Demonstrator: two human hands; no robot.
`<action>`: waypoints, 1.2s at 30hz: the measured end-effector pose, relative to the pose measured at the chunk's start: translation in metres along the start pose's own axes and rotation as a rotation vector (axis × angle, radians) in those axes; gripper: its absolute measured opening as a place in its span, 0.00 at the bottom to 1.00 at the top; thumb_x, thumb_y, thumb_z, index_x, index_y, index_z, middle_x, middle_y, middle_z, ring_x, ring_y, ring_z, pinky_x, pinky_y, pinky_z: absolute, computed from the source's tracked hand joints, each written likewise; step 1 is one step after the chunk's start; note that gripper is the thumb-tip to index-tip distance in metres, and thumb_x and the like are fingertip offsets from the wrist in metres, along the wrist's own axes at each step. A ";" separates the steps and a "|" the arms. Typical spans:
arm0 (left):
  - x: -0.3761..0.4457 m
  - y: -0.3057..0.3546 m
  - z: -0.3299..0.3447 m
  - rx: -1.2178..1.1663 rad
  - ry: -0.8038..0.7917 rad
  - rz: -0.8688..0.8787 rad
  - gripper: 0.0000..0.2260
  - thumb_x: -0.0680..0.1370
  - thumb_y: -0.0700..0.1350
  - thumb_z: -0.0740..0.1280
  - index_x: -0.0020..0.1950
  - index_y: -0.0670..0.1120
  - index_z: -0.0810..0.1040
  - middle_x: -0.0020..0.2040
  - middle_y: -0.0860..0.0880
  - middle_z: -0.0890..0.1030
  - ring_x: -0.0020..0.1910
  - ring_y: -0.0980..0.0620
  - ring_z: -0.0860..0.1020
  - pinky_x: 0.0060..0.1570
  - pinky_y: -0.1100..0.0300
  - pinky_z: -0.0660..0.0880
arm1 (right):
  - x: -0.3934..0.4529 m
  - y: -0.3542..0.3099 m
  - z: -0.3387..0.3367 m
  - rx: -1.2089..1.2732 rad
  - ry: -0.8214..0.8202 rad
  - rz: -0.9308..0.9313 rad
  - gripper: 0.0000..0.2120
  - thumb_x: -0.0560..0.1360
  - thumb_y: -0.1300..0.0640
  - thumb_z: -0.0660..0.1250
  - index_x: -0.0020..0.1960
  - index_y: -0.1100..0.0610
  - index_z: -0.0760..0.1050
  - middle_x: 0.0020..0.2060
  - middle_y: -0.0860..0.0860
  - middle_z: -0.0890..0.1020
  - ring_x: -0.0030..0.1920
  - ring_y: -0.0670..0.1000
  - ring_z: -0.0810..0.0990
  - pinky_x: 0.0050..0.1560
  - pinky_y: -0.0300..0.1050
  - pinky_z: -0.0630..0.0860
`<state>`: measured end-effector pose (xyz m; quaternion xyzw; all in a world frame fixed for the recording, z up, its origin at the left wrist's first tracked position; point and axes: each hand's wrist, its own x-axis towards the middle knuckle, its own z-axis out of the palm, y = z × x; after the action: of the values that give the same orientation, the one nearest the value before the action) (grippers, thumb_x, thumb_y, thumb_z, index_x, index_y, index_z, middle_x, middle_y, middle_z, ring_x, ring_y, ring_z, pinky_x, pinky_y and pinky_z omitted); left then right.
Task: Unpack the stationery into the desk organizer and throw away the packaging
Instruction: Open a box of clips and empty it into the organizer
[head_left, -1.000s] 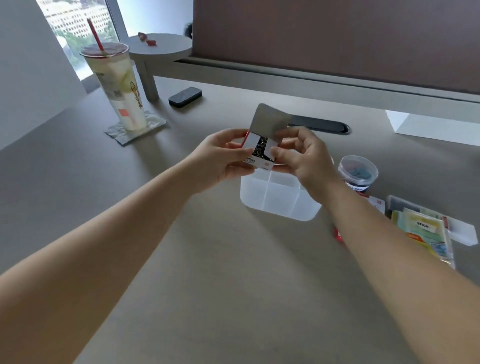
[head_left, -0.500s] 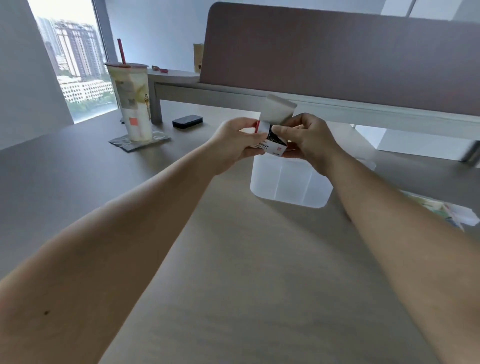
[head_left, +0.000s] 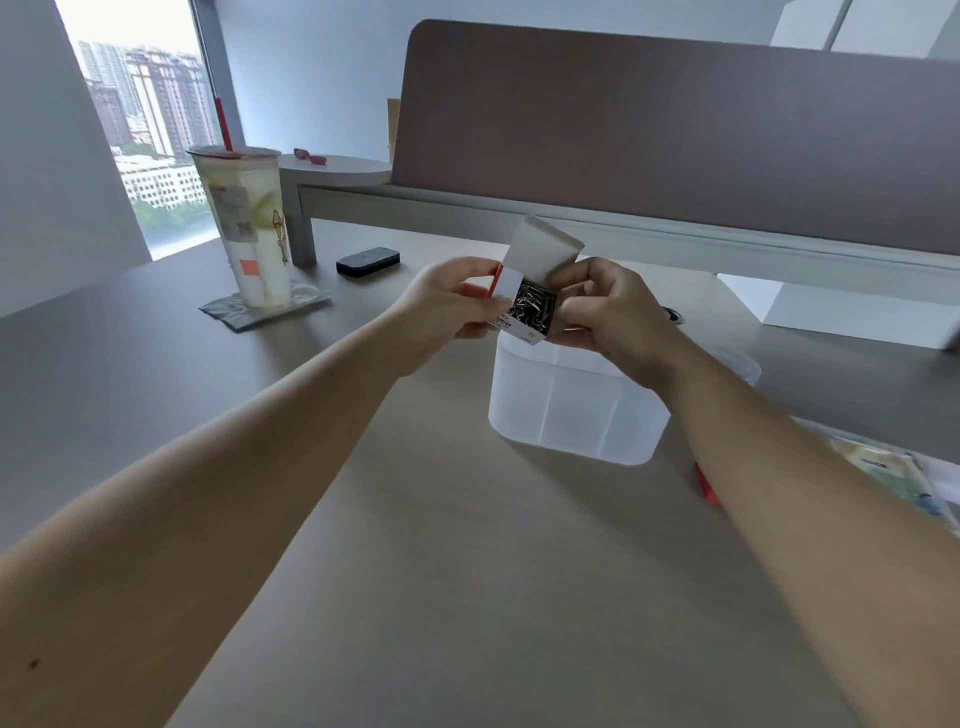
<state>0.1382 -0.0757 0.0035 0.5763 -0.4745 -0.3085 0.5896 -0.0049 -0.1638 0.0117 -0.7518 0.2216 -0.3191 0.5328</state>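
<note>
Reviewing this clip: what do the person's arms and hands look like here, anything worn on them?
Both forearms are bare up to the frame edge: no sleeves in view. The left hand and right hand wear no gloves, and no rings, watch or bracelets show. A small dark mole marks the left forearm near the bottom-left corner.

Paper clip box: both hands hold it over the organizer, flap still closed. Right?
Not quite. The head view shows the paper clip box with its flap folded up and open, clips visible inside. The rest holds: left hand and right hand hold it over the organizer.
</note>
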 end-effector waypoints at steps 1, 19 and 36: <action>0.001 -0.001 0.000 0.011 -0.003 -0.001 0.13 0.74 0.33 0.63 0.56 0.44 0.72 0.39 0.49 0.78 0.36 0.55 0.76 0.38 0.66 0.72 | 0.000 0.002 -0.001 -0.012 -0.008 -0.009 0.12 0.70 0.72 0.58 0.42 0.57 0.71 0.39 0.55 0.77 0.40 0.52 0.80 0.46 0.44 0.81; 0.015 -0.017 0.001 0.049 -0.171 0.118 0.20 0.71 0.27 0.62 0.58 0.45 0.71 0.42 0.48 0.78 0.39 0.59 0.79 0.45 0.70 0.75 | -0.003 0.010 -0.004 -0.201 -0.056 -0.042 0.13 0.66 0.77 0.64 0.39 0.60 0.73 0.36 0.52 0.77 0.33 0.50 0.77 0.32 0.33 0.75; -0.014 0.001 0.000 0.207 -0.142 0.070 0.21 0.71 0.27 0.62 0.62 0.40 0.70 0.51 0.40 0.76 0.44 0.50 0.75 0.43 0.71 0.74 | -0.024 0.005 0.003 -0.290 -0.091 -0.095 0.15 0.67 0.72 0.66 0.35 0.51 0.73 0.33 0.51 0.79 0.32 0.46 0.80 0.39 0.45 0.76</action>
<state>0.1327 -0.0624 0.0016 0.5937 -0.5643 -0.2772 0.5023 -0.0196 -0.1473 0.0003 -0.8442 0.2051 -0.2740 0.4125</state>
